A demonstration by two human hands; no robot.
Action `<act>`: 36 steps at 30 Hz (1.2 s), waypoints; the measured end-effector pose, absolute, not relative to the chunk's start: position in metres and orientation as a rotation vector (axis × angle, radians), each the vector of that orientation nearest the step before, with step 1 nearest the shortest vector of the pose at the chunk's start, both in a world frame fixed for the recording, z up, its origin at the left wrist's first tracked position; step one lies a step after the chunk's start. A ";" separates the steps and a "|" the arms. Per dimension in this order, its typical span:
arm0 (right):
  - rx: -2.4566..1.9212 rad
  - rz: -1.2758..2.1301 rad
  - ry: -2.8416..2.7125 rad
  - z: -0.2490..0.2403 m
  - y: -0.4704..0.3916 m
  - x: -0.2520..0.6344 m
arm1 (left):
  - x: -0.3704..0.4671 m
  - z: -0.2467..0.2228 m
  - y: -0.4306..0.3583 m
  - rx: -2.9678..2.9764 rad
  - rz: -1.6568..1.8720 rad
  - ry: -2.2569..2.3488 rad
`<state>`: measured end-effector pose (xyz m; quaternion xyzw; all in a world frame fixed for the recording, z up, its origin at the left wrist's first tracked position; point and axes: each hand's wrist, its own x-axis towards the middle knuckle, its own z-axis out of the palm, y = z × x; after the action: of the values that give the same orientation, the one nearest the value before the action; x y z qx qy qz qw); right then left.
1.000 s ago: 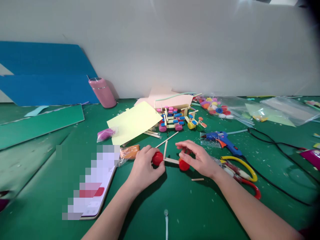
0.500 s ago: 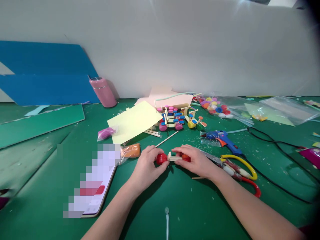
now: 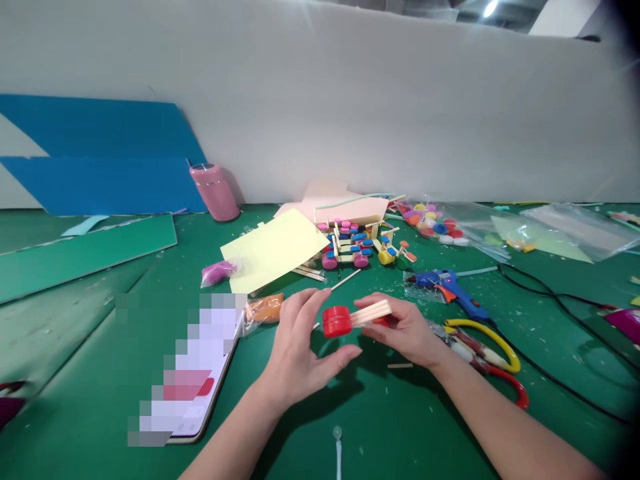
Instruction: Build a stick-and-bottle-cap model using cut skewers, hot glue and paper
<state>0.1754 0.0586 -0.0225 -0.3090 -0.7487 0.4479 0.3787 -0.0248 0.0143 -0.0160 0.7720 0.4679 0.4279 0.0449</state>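
Note:
My right hand point(image 3: 407, 330) grips a small craft model of red bottle caps point(image 3: 337, 322) and pale wooden sticks point(image 3: 371, 313). It is held above the table, the sticks between its fingers and tilted up at their right end. Part of another red piece shows behind the fingers. Around the left end of the model, my left hand point(image 3: 300, 350) is open, thumb and fingers spread apart and seemingly not touching the caps. Beyond the hands stand several little finished-looking models point(image 3: 345, 247) with coloured wheels and sticks.
A phone point(image 3: 200, 380) lies at the left, near an orange clay packet point(image 3: 265, 308). A blue glue gun point(image 3: 457, 293) with its black cable and yellow-and-red-handled scissors point(image 3: 500, 347) lie right. Behind are a yellow sheet point(image 3: 277, 250), a pink tumbler point(image 3: 216, 192) and a bag of caps point(image 3: 433, 223).
The model has been raised and turned, so its sticks now show. My left hand has let go of the red caps and spread its fingers; my right hand still holds the model.

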 end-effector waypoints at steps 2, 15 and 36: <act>-0.786 1.168 -1.907 -0.023 0.058 0.175 | -0.025 -0.015 0.013 2.369 1.328 1.411; -0.982 0.760 -2.344 -0.014 0.062 0.175 | -0.023 -0.015 0.025 2.381 0.767 1.448; -1.089 0.783 -2.125 -0.017 0.069 0.180 | -0.021 -0.025 0.032 2.214 0.745 1.451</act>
<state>0.1803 0.0692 -0.0174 -0.4123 -0.8041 0.2963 0.3093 -0.0210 0.0320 -0.0245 0.7896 0.5177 0.2659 0.1946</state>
